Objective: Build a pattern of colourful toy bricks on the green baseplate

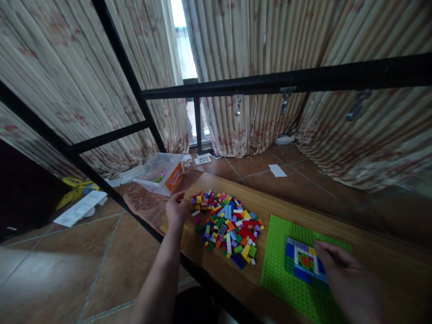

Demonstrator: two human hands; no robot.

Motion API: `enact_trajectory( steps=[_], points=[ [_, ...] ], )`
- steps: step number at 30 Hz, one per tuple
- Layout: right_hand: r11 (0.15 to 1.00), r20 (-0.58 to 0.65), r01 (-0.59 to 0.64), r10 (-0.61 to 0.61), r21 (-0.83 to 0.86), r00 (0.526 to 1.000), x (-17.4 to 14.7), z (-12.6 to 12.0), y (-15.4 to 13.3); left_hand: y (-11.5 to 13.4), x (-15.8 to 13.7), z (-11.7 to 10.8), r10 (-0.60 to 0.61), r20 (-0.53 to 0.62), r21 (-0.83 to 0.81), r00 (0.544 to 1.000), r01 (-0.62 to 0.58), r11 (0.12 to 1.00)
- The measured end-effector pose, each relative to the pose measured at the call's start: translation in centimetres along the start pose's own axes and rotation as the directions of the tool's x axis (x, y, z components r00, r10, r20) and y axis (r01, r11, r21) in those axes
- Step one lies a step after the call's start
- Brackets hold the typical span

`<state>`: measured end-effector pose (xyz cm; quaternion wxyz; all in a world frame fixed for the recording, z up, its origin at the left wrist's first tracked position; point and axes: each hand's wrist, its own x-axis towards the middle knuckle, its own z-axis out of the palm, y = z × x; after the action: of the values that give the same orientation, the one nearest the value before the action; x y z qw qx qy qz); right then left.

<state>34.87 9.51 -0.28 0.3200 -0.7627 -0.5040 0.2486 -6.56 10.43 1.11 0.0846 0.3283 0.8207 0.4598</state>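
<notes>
While the right hand (349,281), fingers pinched, is at the brick square (305,261) on the green baseplate (275,258), the curled left hand (177,209) adjoins the brick pile (228,220). Whether either grips anything cannot be determined.

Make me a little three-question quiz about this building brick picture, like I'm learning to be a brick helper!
1. True or false: the built brick pattern sits on bare floor tiles.
2. Which of the person's hands is nearer the pile of loose bricks?
3. Pick one. The front label on the clear plastic box is mostly:
A) blue
B) orange
C) green

Key:
1. False; it is on the green baseplate.
2. The left hand, beside the pile's edge.
3. B
</notes>
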Motion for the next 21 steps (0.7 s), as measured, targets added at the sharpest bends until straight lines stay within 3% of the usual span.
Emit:
enact_trajectory(
  steps=[6,13,17,21],
  points=[
    [1.000,0.009,-0.001,0.001,0.005,1.000,0.0,0.0,-0.3,-0.3,4.0,0.1,0.123,0.229,0.115,0.966,-0.152,0.982],
    [0.999,0.024,0.029,-0.028,-0.031,0.999,-0.2,-0.2,0.2,2.9,5.9,2.6,0.242,0.445,0.204,0.862,-0.360,0.910],
    [0.999,0.034,0.035,-0.034,-0.017,0.999,-0.3,0.2,0.0,6.3,4.7,4.6,0.369,0.560,0.203,0.742,-0.555,0.807],
    [0.997,0.011,0.071,-0.071,0.033,0.997,-0.6,0.4,-0.3,9.4,2.7,6.9,0.461,0.698,0.128,0.549,-0.728,0.673]
  ],
)
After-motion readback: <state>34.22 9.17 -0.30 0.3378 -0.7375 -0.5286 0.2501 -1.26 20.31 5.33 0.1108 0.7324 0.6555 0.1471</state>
